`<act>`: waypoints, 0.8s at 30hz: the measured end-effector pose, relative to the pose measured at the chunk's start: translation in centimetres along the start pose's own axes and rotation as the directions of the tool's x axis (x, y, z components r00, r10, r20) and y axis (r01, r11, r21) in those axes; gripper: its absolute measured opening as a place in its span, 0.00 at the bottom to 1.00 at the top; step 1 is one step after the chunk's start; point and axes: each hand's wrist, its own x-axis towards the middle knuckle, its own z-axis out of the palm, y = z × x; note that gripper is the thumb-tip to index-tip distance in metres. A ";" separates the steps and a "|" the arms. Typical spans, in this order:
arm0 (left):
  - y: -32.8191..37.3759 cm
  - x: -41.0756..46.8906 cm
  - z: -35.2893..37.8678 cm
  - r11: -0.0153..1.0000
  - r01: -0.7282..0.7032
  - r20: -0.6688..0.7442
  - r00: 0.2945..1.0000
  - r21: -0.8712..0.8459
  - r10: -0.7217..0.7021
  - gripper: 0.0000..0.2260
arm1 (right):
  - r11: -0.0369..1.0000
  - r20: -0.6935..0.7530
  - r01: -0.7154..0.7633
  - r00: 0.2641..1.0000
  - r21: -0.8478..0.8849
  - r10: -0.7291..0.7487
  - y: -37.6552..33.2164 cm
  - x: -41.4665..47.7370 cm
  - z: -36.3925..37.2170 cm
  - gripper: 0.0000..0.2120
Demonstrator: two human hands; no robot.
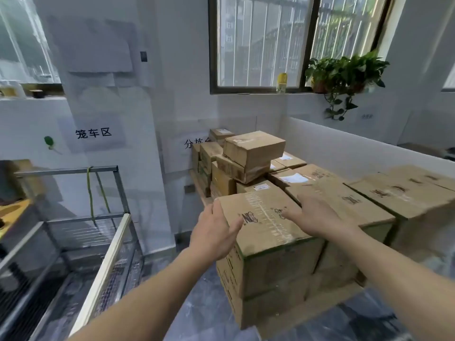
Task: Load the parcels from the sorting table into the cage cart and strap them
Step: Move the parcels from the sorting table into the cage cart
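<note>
Front parcel (268, 244) is the nearest one; more boxes (253, 148) stacked behind it; left hand (216, 232) open, flat vs its left edge, thumb on top; right hand (317, 215) open, fingers spread over its top, blurry tbh; cage cart (66, 171) well left of it w/ green strap (89, 193) on the rail.
</note>
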 end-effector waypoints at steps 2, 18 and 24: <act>0.0 0.7 1.4 0.995 0.084 0.040 0.996 -0.046 -0.083 0.29 | 1.000 0.046 -0.027 0.999 -0.012 0.027 0.6 0.9 0.5 0.32; 0.3 2.6 5.1 0.882 0.434 0.156 0.899 -0.182 -0.410 0.20 | 0.990 0.152 -0.126 0.982 0.068 0.114 1.5 4.8 2.7 0.19; 0.5 2.4 3.9 0.836 0.497 0.103 0.867 -0.235 -0.487 0.14 | 0.978 0.131 -0.182 0.977 0.099 0.168 0.5 5.5 3.2 0.19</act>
